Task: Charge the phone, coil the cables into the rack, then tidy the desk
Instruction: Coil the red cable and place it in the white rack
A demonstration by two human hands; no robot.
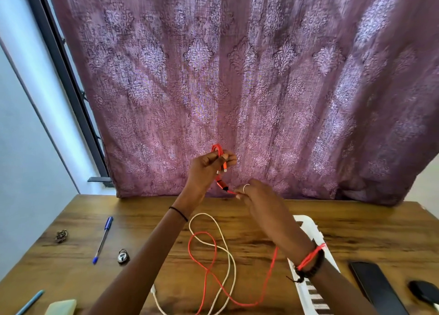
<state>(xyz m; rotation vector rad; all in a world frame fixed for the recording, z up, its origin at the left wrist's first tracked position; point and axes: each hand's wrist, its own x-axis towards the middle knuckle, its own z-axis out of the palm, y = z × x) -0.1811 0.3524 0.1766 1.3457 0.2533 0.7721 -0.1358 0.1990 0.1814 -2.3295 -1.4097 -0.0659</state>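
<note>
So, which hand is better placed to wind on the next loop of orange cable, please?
Right hand: it pinches the orange cable just below the coil, which the left hand grips.

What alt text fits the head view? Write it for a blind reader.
The left hand grips a folded bunch of red cable above a wooden desk while the right hand pinches the same cable lower down. Its slack crosses a white cable on the desk; a rack, phone, pen and padlock lie around.
</note>
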